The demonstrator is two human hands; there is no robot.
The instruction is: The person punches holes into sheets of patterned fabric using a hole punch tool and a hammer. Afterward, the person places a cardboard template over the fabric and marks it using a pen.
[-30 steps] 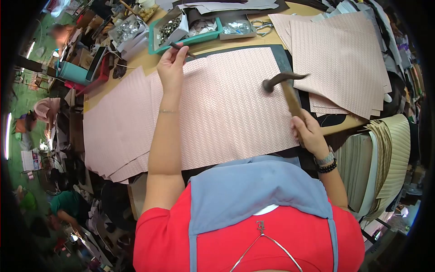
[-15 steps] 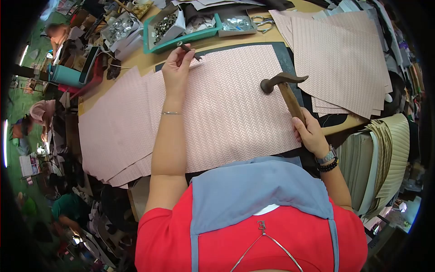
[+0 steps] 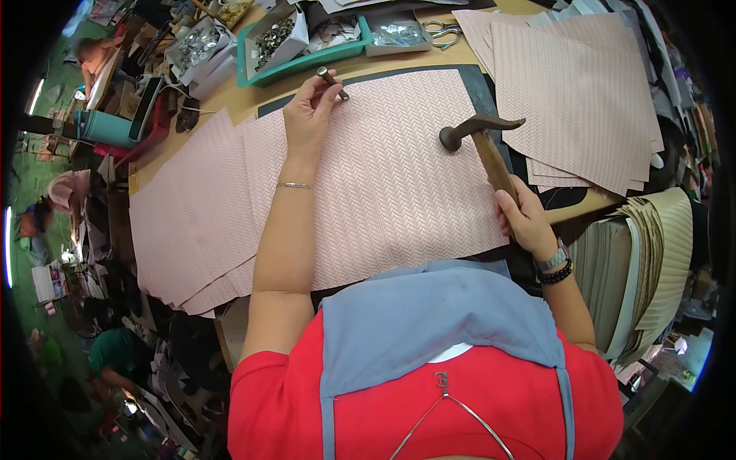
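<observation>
My left hand [image 3: 308, 115] pinches a short metal punch [image 3: 333, 83], its lower tip at the upper part of a pale pink herringbone-textured sheet [image 3: 414, 176]. The punch leans, with its round head up and to the left. Wrapped round a wooden handle, my right hand [image 3: 525, 215] holds a hammer [image 3: 481, 136] above the sheet's right side. The hammer has a dark round face on the left and a curved, tapering peen on the right. Beneath the sheet, a dark board [image 3: 477, 88] shows along the back and right edges.
More pink sheets [image 3: 192, 207] overlap at the left, and another stack [image 3: 575, 92] lies at the back right. Behind the board stand a green tray [image 3: 307, 60] with small metal parts and scissors [image 3: 443, 34]. Folded padded material [image 3: 659, 261] hangs at the right. Other people sit far left.
My left hand has moved slightly right, and the punch has turned steeper, its tip now at the sheet. The hammer has barely shifted in my right hand.
</observation>
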